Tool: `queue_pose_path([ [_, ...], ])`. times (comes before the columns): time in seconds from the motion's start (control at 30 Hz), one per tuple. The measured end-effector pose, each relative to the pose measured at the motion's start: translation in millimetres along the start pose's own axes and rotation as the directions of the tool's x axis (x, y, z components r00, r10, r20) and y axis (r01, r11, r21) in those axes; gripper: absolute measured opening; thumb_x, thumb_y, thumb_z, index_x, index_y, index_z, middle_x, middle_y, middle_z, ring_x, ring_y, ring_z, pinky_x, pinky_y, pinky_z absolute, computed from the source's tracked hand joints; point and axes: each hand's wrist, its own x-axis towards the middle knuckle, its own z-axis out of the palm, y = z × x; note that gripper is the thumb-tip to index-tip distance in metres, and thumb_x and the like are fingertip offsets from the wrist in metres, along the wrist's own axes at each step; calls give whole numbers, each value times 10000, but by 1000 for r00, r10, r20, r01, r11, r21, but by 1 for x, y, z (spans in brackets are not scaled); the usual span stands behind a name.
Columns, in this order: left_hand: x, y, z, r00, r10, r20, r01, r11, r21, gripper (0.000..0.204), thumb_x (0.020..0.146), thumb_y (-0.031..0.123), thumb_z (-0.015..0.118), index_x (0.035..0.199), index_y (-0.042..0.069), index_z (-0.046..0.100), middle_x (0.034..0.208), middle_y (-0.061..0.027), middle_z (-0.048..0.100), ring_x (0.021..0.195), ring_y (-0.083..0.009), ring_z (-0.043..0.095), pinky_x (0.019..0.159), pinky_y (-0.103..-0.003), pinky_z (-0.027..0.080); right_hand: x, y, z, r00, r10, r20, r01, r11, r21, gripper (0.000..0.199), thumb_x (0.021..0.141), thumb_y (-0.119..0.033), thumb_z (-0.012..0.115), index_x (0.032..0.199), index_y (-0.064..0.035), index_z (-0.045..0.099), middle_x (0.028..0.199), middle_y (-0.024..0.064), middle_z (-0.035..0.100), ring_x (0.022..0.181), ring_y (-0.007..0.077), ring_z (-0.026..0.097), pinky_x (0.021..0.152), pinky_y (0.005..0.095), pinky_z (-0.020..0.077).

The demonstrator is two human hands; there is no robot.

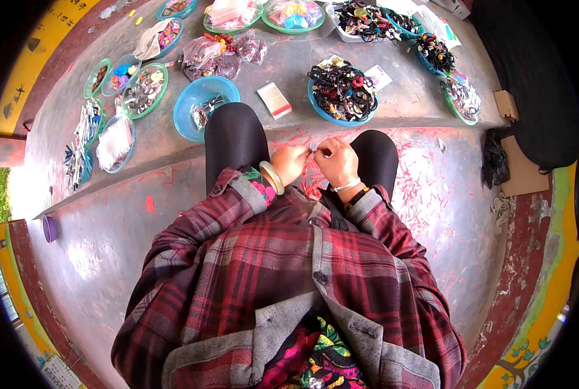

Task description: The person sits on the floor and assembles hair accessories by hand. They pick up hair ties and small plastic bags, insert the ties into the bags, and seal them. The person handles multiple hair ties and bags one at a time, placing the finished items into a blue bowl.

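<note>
Between my knees, my left hand (288,163) and my right hand (336,161) meet with fingertips almost touching. Each is closed in a pinch. Whatever they grip is a tiny dark piece at the fingertips, too small to name. A pale bangle (272,177) circles my left wrist, and a thin white band (347,185) my right. Past my left knee stands a blue basin (187,104) with shiny small packets inside. A white and red flat box (274,100) lies beside it. Beyond my right knee, black hair ties (342,89) with colourful charms fill another basin.
A raised concrete ledge (283,133) crosses in front of me, carrying several bowls of small parts. Plastic bags of beads (215,55) lie at its far middle. Red and pink scraps (422,188) litter the floor. At right are a black bag (495,159) and cardboard (522,170).
</note>
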Motion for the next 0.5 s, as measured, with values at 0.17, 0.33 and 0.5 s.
queue_pose_path([
  [0.17, 1, 9, -11, 952, -273, 138, 288, 653, -700, 240, 890, 126, 440, 997, -51, 562, 946, -116, 605, 871, -185, 593, 761, -292, 485, 6, 33, 6, 945, 308, 113, -323, 807, 494, 70, 697, -51, 583, 732, -20, 635, 634, 29, 606, 556, 58, 514, 523, 217, 420],
  [0.33, 4, 6, -20, 922, -291, 256, 328, 230, -916, 253, 893, 115, 432, 1045, -70, 514, 1028, -162, 566, 920, -231, 579, 817, -337, 479, 12, 40, -9, 895, 406, 183, -395, 535, 747, 38, 717, -26, 594, 703, -4, 622, 644, -16, 573, 569, 51, 486, 535, 192, 392],
  [0.5, 4, 7, -22, 929, -254, 268, 320, 193, -928, 258, 893, 132, 446, 1042, -67, 515, 1028, -157, 564, 923, -223, 576, 809, -329, 484, 17, 37, -31, 895, 400, 196, -368, 415, 832, 9, 720, -2, 611, 714, 5, 612, 666, 6, 576, 587, 70, 505, 568, 197, 396],
])
